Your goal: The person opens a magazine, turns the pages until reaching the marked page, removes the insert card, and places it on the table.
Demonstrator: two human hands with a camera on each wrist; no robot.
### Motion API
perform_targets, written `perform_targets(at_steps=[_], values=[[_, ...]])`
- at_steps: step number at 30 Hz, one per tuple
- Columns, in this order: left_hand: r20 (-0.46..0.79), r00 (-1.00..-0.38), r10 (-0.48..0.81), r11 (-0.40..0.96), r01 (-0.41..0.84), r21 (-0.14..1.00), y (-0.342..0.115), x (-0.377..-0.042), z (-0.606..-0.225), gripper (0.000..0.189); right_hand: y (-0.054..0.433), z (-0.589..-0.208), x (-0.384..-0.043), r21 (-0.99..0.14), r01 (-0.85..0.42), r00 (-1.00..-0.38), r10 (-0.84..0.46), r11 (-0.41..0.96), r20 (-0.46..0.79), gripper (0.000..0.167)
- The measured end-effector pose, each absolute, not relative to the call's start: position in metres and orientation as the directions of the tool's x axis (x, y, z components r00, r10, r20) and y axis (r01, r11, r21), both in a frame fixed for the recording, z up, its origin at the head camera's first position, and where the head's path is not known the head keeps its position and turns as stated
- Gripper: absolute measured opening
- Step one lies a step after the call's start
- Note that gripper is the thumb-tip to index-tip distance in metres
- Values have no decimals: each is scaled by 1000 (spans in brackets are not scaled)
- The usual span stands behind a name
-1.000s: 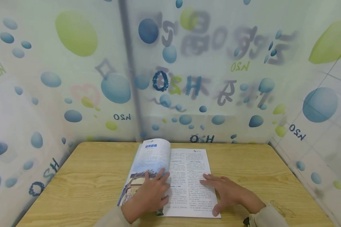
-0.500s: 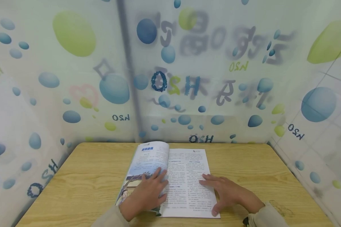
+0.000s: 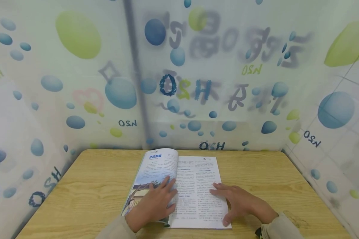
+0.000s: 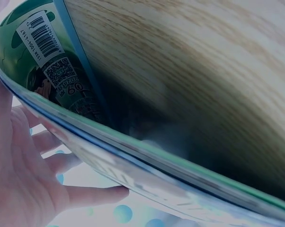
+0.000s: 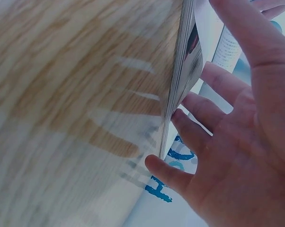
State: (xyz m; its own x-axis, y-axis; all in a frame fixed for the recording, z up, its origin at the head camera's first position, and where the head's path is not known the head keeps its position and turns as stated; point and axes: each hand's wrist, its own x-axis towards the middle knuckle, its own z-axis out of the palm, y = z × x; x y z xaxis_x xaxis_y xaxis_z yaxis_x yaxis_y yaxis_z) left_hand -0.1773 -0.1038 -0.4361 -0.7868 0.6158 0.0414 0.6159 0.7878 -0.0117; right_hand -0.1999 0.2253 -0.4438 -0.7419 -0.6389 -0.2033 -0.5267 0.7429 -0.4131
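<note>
A magazine (image 3: 186, 189) lies spread on the wooden table, with an illustrated left page (image 3: 158, 166) and a text-filled right page. Across the lower left page, near the spine, my left hand (image 3: 155, 202) rests with its fingers spread. In the left wrist view the magazine's left side curves up from the table, showing a green back cover (image 4: 19, 52) with a barcode. My right hand (image 3: 242, 202) touches the right page's outer edge, thumb at the lower corner and fingers stretched over the margin. The right wrist view shows those extended fingers (image 5: 199, 127) against the page edges.
The wooden table (image 3: 92, 186) extends to both sides of the magazine. Behind it stands a pale curtain-like wall (image 3: 242, 132) printed with blue and green drops. A tiled surface shows through at the right.
The left page has settled lower and farther left, and my left hand has shifted slightly left with it. My right hand stays in place.
</note>
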Motion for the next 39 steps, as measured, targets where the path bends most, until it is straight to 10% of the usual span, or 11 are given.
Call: perform_targets(at_steps=[39], values=[[25,-806,592,806,592,22,-106,-173,-432,45,220,-438,-199,-433,-476,-769,-601,765,-217,87]])
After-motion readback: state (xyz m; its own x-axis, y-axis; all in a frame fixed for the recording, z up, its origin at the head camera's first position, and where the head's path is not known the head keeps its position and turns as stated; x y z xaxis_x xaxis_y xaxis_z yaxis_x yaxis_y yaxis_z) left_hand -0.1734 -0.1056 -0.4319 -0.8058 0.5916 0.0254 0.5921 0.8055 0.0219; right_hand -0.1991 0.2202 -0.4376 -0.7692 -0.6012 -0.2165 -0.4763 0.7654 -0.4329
